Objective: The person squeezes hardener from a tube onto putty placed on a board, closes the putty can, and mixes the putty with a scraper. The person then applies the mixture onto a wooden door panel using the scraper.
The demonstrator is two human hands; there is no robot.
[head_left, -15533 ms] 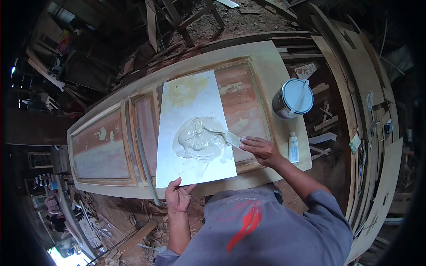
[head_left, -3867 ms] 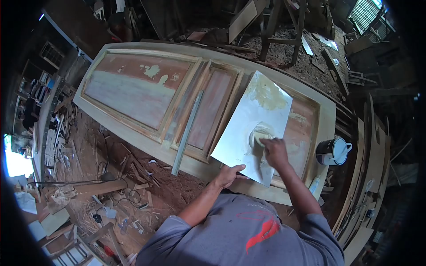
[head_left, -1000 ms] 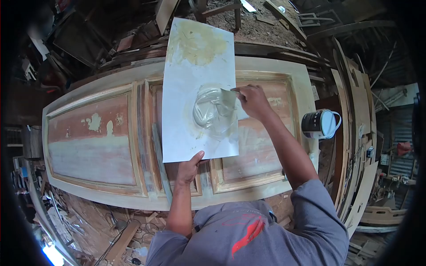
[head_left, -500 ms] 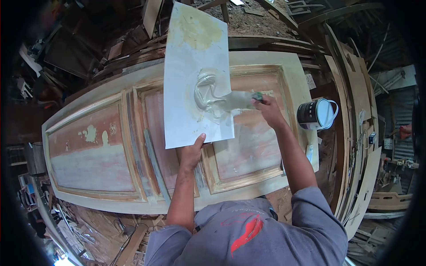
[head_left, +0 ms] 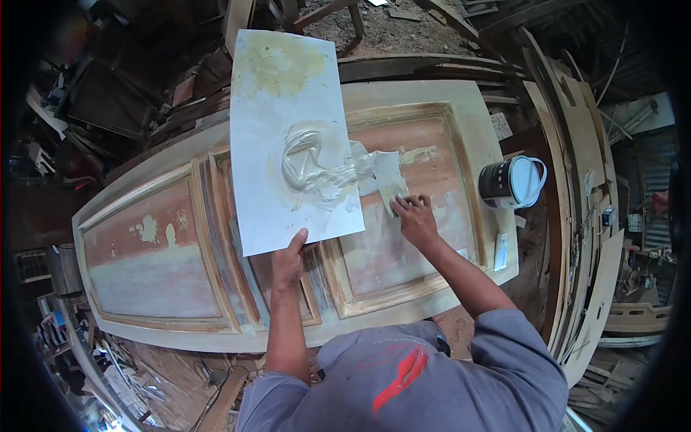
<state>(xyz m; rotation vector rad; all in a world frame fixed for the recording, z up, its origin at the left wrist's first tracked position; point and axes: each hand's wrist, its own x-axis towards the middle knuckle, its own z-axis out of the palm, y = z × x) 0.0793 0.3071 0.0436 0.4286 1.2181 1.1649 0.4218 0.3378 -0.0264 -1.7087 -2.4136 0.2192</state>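
Observation:
My left hand (head_left: pixel 290 263) is closed on the near edge of a white board (head_left: pixel 288 115), thumb on top. A thick smear of pale putty (head_left: pixel 317 169) lies mid-board, with a dried yellowish patch (head_left: pixel 281 65) at the far end. In my right hand (head_left: pixel 417 219) is a flat, pale putty spreader (head_left: pixel 391 176), fingers pressed on its near end. The spreader is just right of the board, over the upper part of the door's right panel; whether it touches the panel I cannot tell. Beneath lies the panelled wooden door (head_left: pixel 461 97), with pale filler patches.
A paint can (head_left: pixel 504 182) with a white lid and handle stands by the door's right end. A small white-and-blue tube (head_left: pixel 501 250) lies on the right frame. A loose strip (head_left: pixel 248 270) rests near the door's middle. Long planks (head_left: pixel 558 216) flank the right side.
The white board has shifted left and slightly toward me. My right hand has moved down and a little left, turning the spreader from sideways across the board's edge to nearly upright beside it.

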